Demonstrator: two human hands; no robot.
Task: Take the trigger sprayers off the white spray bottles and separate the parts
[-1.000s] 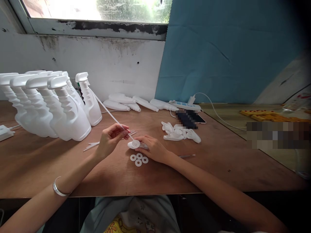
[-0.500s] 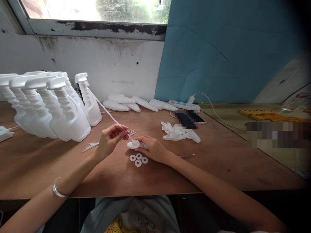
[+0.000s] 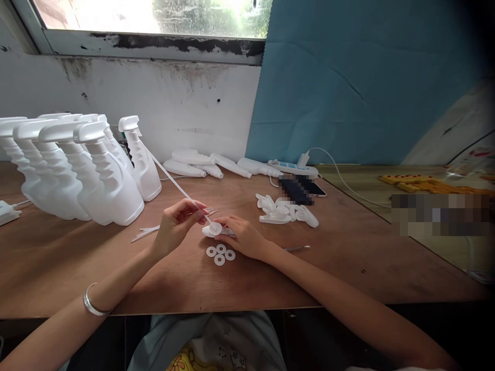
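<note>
My left hand (image 3: 181,219) pinches a long thin white tube (image 3: 170,178), which slants down to the right. The tube's lower end meets the round opening of a white spray trigger head (image 3: 209,232). Fingers of my right hand (image 3: 243,236) are closed around that spray head and hold it low over the table, hiding part of it. Just in front of it lie several flat white ring washers (image 3: 219,259). More white tubes (image 3: 146,233) rest on the table behind and beside my left wrist.
White spray bottles with heads (image 3: 116,190) stand in a group at left. Bottles without heads (image 3: 228,165) lie along the wall. A pile of loose spray heads (image 3: 286,210), a power strip (image 3: 294,168), a phone (image 3: 319,191) and a thin tool (image 3: 297,249) are at right.
Hardly anything differs. My left hand has shifted very slightly to the right along with the tube; my right hand and the spray head stay in place.
</note>
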